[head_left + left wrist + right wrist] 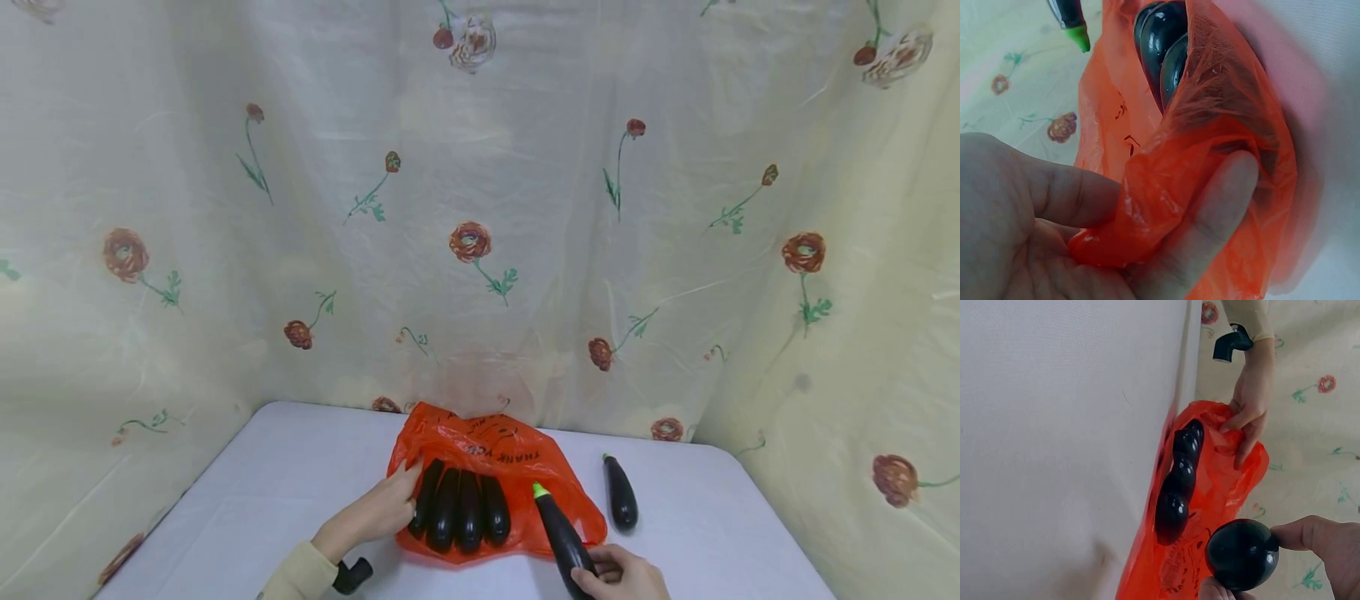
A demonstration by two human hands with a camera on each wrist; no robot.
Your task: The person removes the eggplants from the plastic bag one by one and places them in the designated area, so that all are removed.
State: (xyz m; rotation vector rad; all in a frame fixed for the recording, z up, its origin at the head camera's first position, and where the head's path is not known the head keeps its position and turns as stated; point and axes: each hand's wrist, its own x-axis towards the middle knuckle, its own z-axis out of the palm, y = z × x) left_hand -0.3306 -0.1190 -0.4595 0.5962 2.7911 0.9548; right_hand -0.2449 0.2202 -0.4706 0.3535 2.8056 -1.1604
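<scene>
An orange-red plastic bag [555,475] with printed lettering lies on the table, its mouth toward the front. Several dark eggplants [446,512] lie side by side in its mouth. My left hand [390,504] pinches the bag's left edge; in the left wrist view the thin film [1154,194] bunches between thumb and fingers. At the bag's front right, my right hand [626,575] grips another eggplant [562,537] near its rounded end, green stem pointing away toward the bag. The right wrist view shows that rounded end [1242,554] held between thumb and fingers.
One more eggplant [621,496] lies on the white table [300,467] just right of the bag. Flower-printed sheeting [525,333] hangs behind the table and along both sides. A black camera mount [352,575] is worn on my left wrist.
</scene>
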